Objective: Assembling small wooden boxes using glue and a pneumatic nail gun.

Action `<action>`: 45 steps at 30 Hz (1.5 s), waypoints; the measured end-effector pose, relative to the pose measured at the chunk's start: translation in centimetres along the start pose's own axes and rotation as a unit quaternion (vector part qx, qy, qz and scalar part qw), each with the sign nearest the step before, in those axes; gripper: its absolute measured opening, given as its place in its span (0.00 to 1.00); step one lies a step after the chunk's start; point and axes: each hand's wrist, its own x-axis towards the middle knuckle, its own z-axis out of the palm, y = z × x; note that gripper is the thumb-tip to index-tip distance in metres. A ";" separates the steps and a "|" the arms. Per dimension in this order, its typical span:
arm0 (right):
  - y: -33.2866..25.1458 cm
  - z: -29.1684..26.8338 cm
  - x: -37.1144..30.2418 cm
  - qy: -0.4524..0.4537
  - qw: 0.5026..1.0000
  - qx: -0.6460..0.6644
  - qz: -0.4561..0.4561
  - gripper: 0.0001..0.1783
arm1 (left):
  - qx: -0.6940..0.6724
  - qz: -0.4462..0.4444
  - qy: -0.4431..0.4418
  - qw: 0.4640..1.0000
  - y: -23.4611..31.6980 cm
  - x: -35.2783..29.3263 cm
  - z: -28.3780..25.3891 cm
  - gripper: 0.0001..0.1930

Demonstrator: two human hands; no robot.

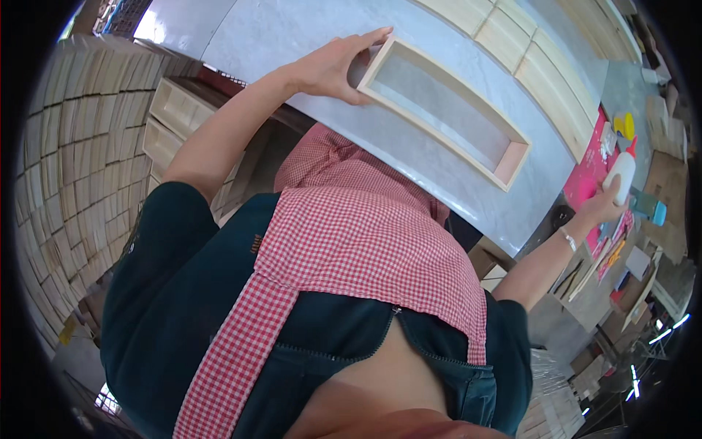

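A long rectangular frame of pale wood rests on the light grey tabletop, which shows through its middle. My left hand grips the frame's left short end, thumb near the front corner and fingers toward the back one. Out at the right, my right hand is wrapped round a white squeeze bottle with a red pointed nozzle. The bottle is held nozzle up, over a pink surface. Part of its lower end is hidden by the fingers.
Wooden boxes stand in a row along the table's far side. High stacks of thin wooden pieces fill the left, with open wooden boxes beside them. Near the bottle are a yellow object and a blue-capped container.
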 end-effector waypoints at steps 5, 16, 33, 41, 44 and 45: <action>-5.8 0.6 -13.0 -0.082 0.962 0.258 -0.039 0.28 | -0.001 0.002 0.012 1.000 -0.8 -0.5 0.5 0.55; -10.3 3.5 -29.2 -0.370 0.905 0.131 -0.163 0.30 | 0.013 0.006 0.013 1.000 -0.1 0.0 0.7 0.55; -11.7 5.8 -29.1 -0.387 0.882 0.106 -0.249 0.30 | 0.013 0.021 0.029 0.999 -0.5 0.0 0.7 0.56; -12.1 8.3 -27.9 -0.347 0.890 0.094 -0.280 0.31 | 0.015 0.014 0.015 1.000 0.0 0.0 0.2 0.56; -12.1 9.1 -27.5 -0.319 0.892 0.083 -0.309 0.32 | 0.012 0.010 0.015 1.000 0.0 -0.1 0.2 0.56; -12.1 9.3 -27.4 -0.316 0.893 0.083 -0.311 0.32 | 0.012 0.009 0.015 1.000 0.0 -0.1 0.3 0.55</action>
